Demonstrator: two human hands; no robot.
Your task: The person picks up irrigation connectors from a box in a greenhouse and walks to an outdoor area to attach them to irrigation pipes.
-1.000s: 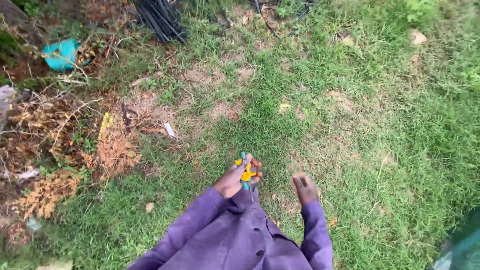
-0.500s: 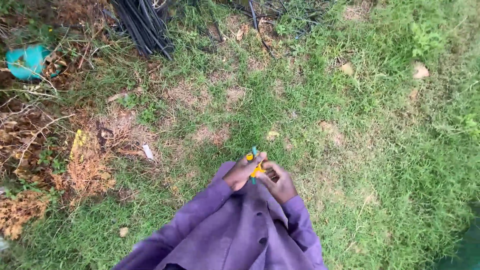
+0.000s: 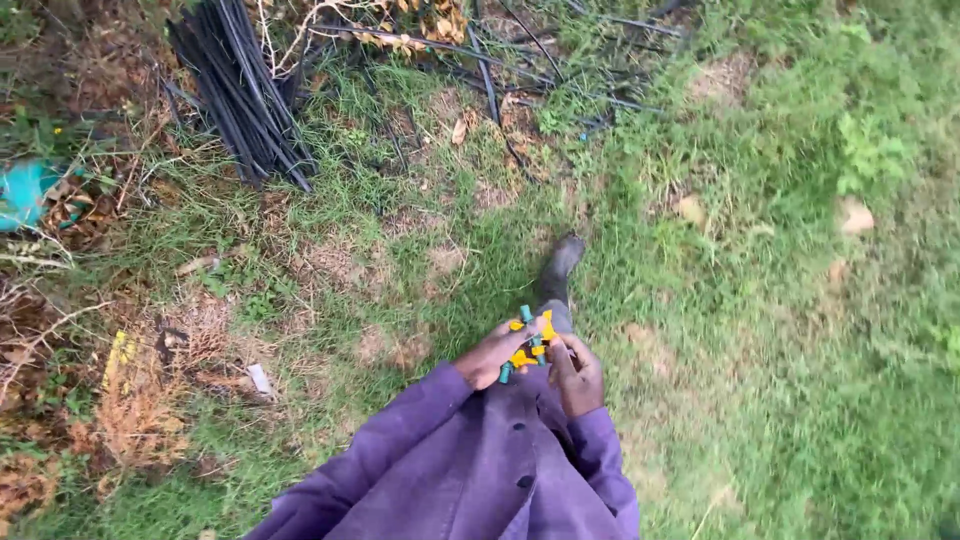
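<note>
Hands meet before my purple coat [image 3: 470, 470]: my left hand [image 3: 492, 353] and right hand [image 3: 576, 372] both grip a small yellow and teal tool [image 3: 527, 345] between curled fingers, with a dark boot [image 3: 560, 266] on grass [image 3: 790, 330] just beyond them

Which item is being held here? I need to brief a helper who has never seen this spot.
Start at the purple coat at the bottom of the view, above the grass. Where its sleeves meet, the left hand and right hand grip a small yellow and teal fitting. Unlike the black pipes lying on the ground, it is bright.
</note>
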